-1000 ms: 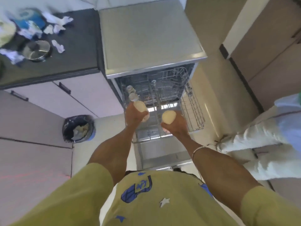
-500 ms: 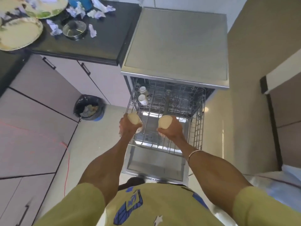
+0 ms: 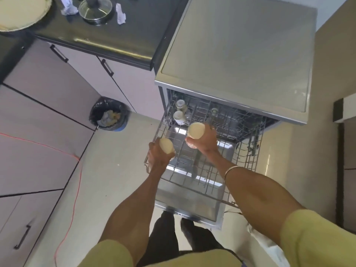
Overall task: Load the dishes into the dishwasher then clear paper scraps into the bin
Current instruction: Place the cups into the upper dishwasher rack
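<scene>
The dishwasher (image 3: 237, 54) stands open with its wire rack (image 3: 248, 157) pulled out over the lowered door. My left hand (image 3: 157, 156) grips a cream cup (image 3: 166, 145) at the rack's near left corner. My right hand (image 3: 205, 140) holds a second cream cup (image 3: 196, 130) above the rack's middle, mouth up. Two small white cups (image 3: 179, 112) sit at the rack's back left. Crumpled paper scraps (image 3: 121, 14) lie on the dark counter (image 3: 107, 41). A black-lined bin (image 3: 108, 113) stands on the floor left of the dishwasher.
On the counter are a lidded steel pot (image 3: 95, 7) and a large cream plate (image 3: 21, 14). Cabinet doors with dark handles (image 3: 57, 53) run along the left. A red cord (image 3: 75, 170) trails across the floor. White fabric (image 3: 269, 245) shows at the lower right.
The view has tilted and shifted, bringing the dishwasher closer. My right hand has carried its cup further over the rack; my left hand stays at the rack's left corner.
</scene>
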Demonstrator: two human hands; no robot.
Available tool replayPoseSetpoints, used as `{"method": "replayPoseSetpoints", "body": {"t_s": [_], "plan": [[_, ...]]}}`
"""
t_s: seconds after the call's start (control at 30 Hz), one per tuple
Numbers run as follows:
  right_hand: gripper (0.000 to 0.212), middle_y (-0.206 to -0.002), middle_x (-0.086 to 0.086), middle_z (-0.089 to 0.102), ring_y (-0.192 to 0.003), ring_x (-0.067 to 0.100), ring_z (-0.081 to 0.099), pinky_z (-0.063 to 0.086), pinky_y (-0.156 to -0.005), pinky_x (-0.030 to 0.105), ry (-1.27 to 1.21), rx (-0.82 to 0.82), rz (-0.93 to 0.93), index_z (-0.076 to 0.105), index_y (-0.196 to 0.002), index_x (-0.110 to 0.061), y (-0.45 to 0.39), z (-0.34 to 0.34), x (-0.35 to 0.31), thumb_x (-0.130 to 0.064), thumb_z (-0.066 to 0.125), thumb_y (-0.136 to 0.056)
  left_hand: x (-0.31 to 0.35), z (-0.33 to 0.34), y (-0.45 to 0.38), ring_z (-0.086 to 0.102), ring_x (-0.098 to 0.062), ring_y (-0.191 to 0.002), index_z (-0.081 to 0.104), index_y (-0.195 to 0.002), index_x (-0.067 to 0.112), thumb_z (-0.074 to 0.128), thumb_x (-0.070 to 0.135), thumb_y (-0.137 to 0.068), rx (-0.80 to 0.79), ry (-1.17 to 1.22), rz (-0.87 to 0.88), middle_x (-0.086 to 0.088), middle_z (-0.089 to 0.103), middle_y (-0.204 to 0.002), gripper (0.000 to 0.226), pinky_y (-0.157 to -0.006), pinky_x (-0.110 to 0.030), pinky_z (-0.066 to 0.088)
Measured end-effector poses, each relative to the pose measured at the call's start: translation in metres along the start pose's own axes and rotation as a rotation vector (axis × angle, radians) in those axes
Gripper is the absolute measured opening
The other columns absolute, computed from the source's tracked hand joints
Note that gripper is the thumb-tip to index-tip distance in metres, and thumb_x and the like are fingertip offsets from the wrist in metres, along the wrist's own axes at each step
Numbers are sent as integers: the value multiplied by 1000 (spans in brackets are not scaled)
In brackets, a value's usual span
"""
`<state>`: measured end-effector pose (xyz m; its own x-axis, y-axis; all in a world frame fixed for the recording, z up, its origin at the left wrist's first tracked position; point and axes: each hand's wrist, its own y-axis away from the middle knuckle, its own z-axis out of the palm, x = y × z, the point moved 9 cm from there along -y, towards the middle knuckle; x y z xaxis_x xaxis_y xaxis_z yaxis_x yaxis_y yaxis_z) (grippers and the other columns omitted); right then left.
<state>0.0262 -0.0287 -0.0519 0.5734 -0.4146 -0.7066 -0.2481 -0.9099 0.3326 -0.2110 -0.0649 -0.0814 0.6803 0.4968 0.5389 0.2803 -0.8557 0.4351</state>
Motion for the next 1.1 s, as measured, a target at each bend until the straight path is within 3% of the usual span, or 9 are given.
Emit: {"method": "replayPoseSetpoints", "body": {"t_s": [0.2, 0.43, 0.53, 0.67, 0.9, 1.1], "plan": [[92, -121, 4, 56, -106, 20, 53, 46, -87, 33, 35, 29, 31, 50, -129, -17, -46, 47, 12, -46, 91, -52, -14, 40, -31, 60, -35, -112, 38, -144, 19, 88, 34, -67, 13, -80, 27, -12, 53, -133, 94, -92, -51, 51], [90, -111, -1, 68, -95, 21, 64, 57, -74, 35, 83, 1, -70, 50, -128, -23, -71, 105, -1, -52, 89, -52, -23, 60, -56, 62, -35, -107, 37, -143, 17, 87, 28, -68, 72, -60, 30, -12, 54, -129, 91, -82, -50, 55], [94, -115, 4, 66, -102, 29, 62, 58, -75, 43, 144, -2, -93, 44, -130, -28, -85, 124, -6, -52, 88, -50, -29, 68, -63, 58, -35, -113, 35, -144, 18, 86, 29, -70, 60, -104, 67, -11, 50, -134, 91, -83, -53, 56], [98, -125, 13, 57, -111, 30, 56, 56, -82, 46, 156, 14, -56, 37, -136, -23, -99, 138, -6, -39, 91, -57, -39, 78, -71, 51, -36, -121, 31, -148, 17, 82, 29, -75, 24, -145, 84, -11, 38, -144, 90, -86, -53, 54], [94, -121, 12, 60, -111, 31, 56, 55, -83, 42, 164, 8, -46, 39, -135, -18, -107, 157, 1, -38, 91, -59, -44, 87, -79, 53, -34, -119, 32, -148, 16, 82, 40, -74, 53, -244, 93, -7, 45, -143, 92, -83, -49, 55], [90, -132, 14, 47, -121, 32, 46, 49, -93, 42, 225, -14, -81, 43, -135, -14, -113, 169, 9, -34, 90, -61, -42, 89, -88, 51, -32, -122, 33, -148, 19, 84, 40, -72, 63, -229, 88, -4, 45, -146, 94, -84, -51, 56]]}}
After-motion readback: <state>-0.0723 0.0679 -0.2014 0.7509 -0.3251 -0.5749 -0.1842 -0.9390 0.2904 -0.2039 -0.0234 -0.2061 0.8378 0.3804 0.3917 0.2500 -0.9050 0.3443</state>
